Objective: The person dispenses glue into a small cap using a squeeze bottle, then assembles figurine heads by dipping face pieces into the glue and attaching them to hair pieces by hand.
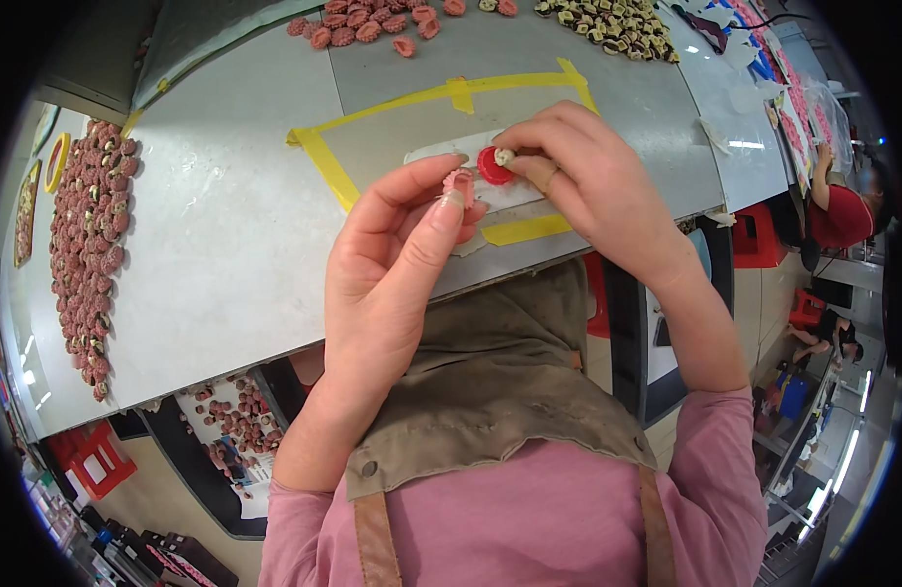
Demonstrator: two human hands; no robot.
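The left hand (397, 245) pinches a small pink ridged piece (460, 184) between thumb and forefinger, just inside the near edge of the yellow tape frame (319, 157) marked on the grey table (226, 235). The right hand (578, 176) is closed around a red round cap (493, 166), with a tiny cream bead (505, 156) nipped at its fingertips on top of the cap. Cap and pink piece sit just beside each other, over a pale strip (436, 150) inside the frame.

Bare table surface lies left of the frame; beyond that a long heap of pink pieces (89, 245) runs along the table's left edge. Behind the frame lie another pink cluster (363, 24) and a cream-and-dark cluster (612, 24). The table's near edge runs close under the frame.

The cap faces up toward the camera. I cannot tell the pink piece's long axis.
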